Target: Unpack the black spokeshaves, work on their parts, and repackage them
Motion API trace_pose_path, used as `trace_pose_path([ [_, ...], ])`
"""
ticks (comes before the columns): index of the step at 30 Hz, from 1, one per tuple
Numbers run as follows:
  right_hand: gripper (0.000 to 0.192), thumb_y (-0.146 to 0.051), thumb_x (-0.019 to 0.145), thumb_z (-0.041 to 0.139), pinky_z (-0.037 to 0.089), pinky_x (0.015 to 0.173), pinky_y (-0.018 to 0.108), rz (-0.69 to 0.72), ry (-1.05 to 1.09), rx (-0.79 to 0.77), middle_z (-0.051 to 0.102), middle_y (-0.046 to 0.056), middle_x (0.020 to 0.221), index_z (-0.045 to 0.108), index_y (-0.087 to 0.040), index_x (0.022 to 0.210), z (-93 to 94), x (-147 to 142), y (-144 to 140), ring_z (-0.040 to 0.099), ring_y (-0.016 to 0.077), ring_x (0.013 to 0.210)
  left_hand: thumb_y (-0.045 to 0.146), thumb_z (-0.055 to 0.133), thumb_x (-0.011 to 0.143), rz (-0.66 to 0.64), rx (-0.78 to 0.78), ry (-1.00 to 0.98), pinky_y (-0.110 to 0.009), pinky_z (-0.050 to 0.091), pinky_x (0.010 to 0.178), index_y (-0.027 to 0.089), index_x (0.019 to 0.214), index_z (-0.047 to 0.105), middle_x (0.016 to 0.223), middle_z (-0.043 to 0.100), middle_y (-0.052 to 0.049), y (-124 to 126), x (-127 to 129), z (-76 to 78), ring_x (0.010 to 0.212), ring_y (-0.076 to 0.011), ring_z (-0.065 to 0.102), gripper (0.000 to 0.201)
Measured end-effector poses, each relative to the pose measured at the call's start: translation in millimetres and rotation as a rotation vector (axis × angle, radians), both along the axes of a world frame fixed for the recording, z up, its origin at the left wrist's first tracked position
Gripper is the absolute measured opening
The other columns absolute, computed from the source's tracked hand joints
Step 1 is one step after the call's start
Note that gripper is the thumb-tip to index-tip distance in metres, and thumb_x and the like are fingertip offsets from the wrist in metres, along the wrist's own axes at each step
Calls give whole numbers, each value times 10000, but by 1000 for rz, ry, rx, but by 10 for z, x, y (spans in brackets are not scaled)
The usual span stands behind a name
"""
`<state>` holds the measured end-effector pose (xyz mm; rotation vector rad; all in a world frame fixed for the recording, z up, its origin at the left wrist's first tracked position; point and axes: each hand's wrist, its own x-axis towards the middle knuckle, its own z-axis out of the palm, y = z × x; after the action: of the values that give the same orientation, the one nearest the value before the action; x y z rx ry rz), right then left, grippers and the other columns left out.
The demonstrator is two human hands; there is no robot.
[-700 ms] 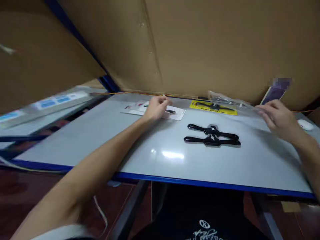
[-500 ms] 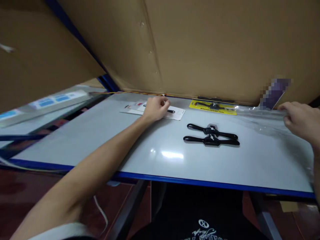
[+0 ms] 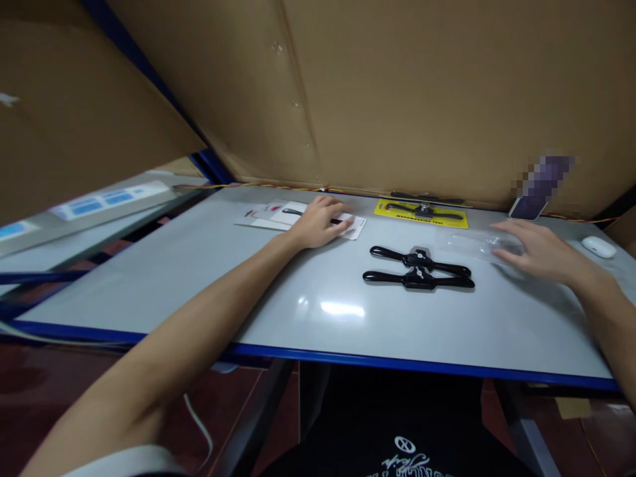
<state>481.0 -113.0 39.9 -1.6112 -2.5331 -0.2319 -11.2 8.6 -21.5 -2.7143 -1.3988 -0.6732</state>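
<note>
- Far left: a long pale power strip (image 3: 116,199) with blue rectangular patches, lying beyond my smooth, glossy grey tabletop (image 3: 173,278), which is edged in blue.
- Left of centre: a flat white printed card (image 3: 358,228), with a slim black handle (image 3: 292,212) showing on it; other pale sheets spread out beneath its left side.
- On that card: my left hand (image 3: 325,222), palm down, fingers loosely spread and slightly bent, grasping nothing that I can see.
- Right of centre, front: 2 glossy black tools (image 3: 418,283), 1 behind the other, each with rounded handles flanking a blocky, notched middle.
- Behind these: a yellow rectangular card (image 3: 380,211) bearing a similar dark tool.
- Farther right: crinkled, transparent plastic (image 3: 470,244), thin and shiny.
- At the plastic: my right hand (image 3: 536,250), fingers curved, thumb apart from them; I cannot tell whether it grips the film.
- Behind that hand: a tilted, purplish slab (image 3: 541,189), partly pixelated.
- Far right: a smooth white oval object (image 3: 599,247).
</note>
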Motion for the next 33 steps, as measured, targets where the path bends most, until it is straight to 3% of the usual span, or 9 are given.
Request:
trace_pose_path([
  [3,516,-500,1071,412,526,1076,558,120,-4,16,707,179,1364,633,-194,1424,-109,-191,14,663,367,1274,632,447,989,-34,-45,26,-528,414,1127,131,1351,695,1308,661,-189,-34,44,7,1245,-354,562,666],
  [6,447,-370,1087,366,545,1002,564,147,-54,27,761,157,1252,684,-210,1358,-198,-299,43,706,359,1165,674,504,958,-28,-92,31,-528,431,1094,165,1369,686,1322,660,-174,-51,66,-3,1230,-362,565,679],
  [11,457,-138,995,380,561,906,511,155,-21,94,774,152,1176,727,-204,1285,-188,-231,67,721,332,1066,685,580,919,-14,-105,13,-506,453,1060,215,1377,681,1284,651,-146,-62,75,-4,1207,-361,572,664],
  [15,431,-196,1016,381,564,888,515,111,17,152,766,146,1132,745,-223,1245,-89,-129,54,714,335,1041,656,596,919,5,-67,1,-520,457,1042,209,1417,655,1307,592,-156,-94,86,31,1216,-371,555,671],
  [22,484,-463,1055,396,556,963,559,95,-20,24,750,167,1223,766,-203,1226,-66,-162,3,701,368,1106,613,569,939,18,13,-9,-532,428,1040,182,1406,665,1189,551,-150,-111,105,52,1147,-350,535,642],
  [28,485,-365,1043,348,547,1008,541,114,-55,-47,749,150,1246,736,-196,1279,-94,-186,0,694,343,1147,650,583,948,127,92,-37,-574,356,1083,229,1334,703,1222,554,-159,-182,93,225,1190,-397,528,583],
  [33,446,-310,933,448,551,1004,580,59,-59,-76,740,134,1290,732,-223,1266,-66,-93,6,685,364,1168,694,583,959,278,150,-116,-591,306,1123,277,1379,663,1293,554,-146,-208,-46,369,1265,-430,502,597],
])
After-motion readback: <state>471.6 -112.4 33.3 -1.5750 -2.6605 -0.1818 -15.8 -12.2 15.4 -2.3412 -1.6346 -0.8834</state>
